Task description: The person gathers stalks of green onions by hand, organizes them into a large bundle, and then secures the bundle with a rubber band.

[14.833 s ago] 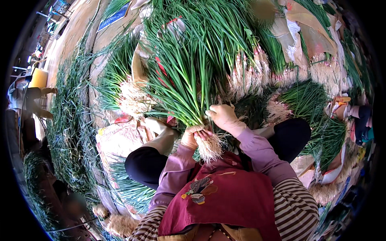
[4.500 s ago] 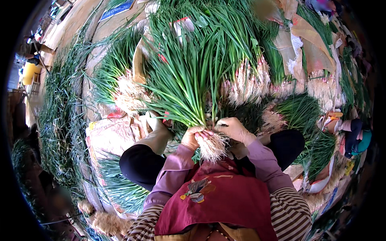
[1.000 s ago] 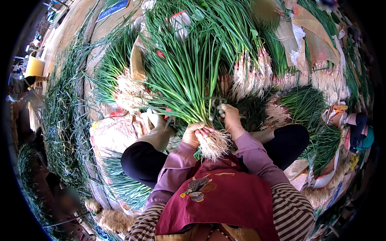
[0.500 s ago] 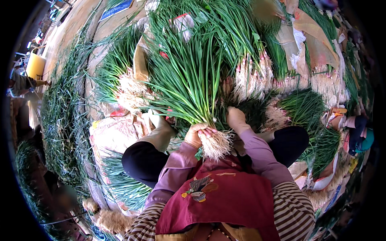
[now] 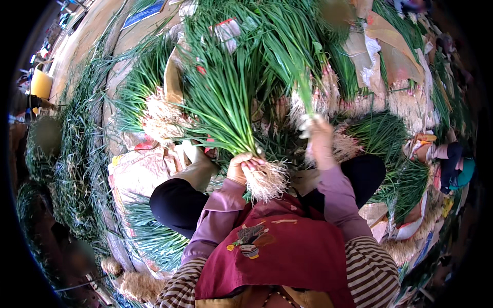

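Loose greens [image 5: 82, 169] litter the floor [image 5: 110, 23] at nine o'clock. Our left hand [image 5: 239, 168] wraps around an onion bunch [image 5: 242, 134] at centre, its leaves [image 5: 221, 84] fanning toward eleven; at two o'clock from there, our blurred right hand [image 5: 322, 137] pinches a green stalk [image 5: 304, 92].

no writing can be read; any print on the blue sheet [image 5: 144, 14], far left, or pale sack [image 5: 137, 174], left, is too small or blurred to tell.
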`<state>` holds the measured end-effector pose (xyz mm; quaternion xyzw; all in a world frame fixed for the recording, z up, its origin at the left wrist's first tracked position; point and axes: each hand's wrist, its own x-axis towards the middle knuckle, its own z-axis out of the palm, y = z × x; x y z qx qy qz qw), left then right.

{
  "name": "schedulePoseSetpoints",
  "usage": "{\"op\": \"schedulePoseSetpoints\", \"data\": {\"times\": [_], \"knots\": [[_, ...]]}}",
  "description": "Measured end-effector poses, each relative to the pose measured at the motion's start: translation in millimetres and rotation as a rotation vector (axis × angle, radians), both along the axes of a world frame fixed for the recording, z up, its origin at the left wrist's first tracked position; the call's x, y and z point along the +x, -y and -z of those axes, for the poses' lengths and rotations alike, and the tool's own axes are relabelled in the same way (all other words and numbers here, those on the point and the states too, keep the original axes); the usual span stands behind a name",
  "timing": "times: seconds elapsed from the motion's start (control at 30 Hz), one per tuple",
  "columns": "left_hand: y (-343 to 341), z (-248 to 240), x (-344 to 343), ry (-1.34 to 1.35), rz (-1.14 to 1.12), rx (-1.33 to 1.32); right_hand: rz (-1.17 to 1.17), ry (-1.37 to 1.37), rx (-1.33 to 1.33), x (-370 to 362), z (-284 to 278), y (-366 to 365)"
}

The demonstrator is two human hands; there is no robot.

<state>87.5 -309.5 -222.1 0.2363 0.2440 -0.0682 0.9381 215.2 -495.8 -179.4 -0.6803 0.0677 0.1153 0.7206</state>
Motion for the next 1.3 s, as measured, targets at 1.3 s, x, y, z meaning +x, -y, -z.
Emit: {"op": "schedulePoseSetpoints", "data": {"times": [1.3], "knots": [[-78.0, -159.1, -127.4, 1.161, -0.229, -0.319, -0.997, 1.046, -0.425, -64.0, 15.7, -221.8]]}}
